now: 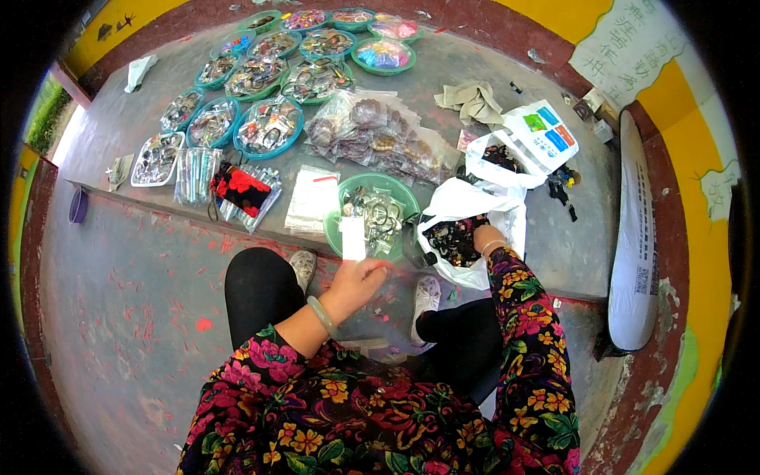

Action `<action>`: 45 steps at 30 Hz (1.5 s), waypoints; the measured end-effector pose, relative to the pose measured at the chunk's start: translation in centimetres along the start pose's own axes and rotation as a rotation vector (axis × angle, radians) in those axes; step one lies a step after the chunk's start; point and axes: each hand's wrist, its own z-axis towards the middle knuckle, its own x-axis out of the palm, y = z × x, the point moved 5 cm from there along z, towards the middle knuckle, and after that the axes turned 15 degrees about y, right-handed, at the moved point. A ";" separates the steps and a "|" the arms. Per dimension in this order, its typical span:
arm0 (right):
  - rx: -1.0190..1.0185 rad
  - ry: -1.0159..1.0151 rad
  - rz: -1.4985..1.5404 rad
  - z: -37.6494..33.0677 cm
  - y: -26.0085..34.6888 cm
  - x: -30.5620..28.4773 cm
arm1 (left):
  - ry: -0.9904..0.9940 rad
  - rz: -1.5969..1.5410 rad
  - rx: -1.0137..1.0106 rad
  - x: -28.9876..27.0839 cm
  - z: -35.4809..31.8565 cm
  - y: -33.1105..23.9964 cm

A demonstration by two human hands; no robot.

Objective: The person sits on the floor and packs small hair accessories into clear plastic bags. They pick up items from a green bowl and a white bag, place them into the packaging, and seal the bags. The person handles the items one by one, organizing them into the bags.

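My left hand (354,286) is closed on the lower end of a blank white card (353,239). The card stands up in front of a green basin (332,198) that holds several small clear packets with ring-shaped pieces. Over to the right, my right hand (488,237) reaches into an open white plastic bag (513,218). Small dark trinkets (453,241) with coloured bits fill that bag. The right fingertips are down among them and hidden, so their grip does not show.
Behind the bag is another white bag (538,134) of dark pieces. Beside the basin lie a stack of white packets (312,199) and a red-and-black pouch (239,190). Packed clear bags (372,131) and several filled basins (269,127) spread across the raised platform. A long wrapped roll (633,237) leans at the right.
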 end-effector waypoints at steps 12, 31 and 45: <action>-0.581 0.134 1.669 -10.2 -1.2 -5.7 | 0.012 0.002 -0.010 0.0 -0.8 -0.8; -0.703 -0.392 2.079 -16.3 3.6 -10.1 | -0.043 0.005 0.038 -0.9 -1.9 -0.8; -1.100 -0.145 1.974 -19.7 8.8 -13.3 | 0.127 -0.552 0.104 -1.0 -0.9 -2.2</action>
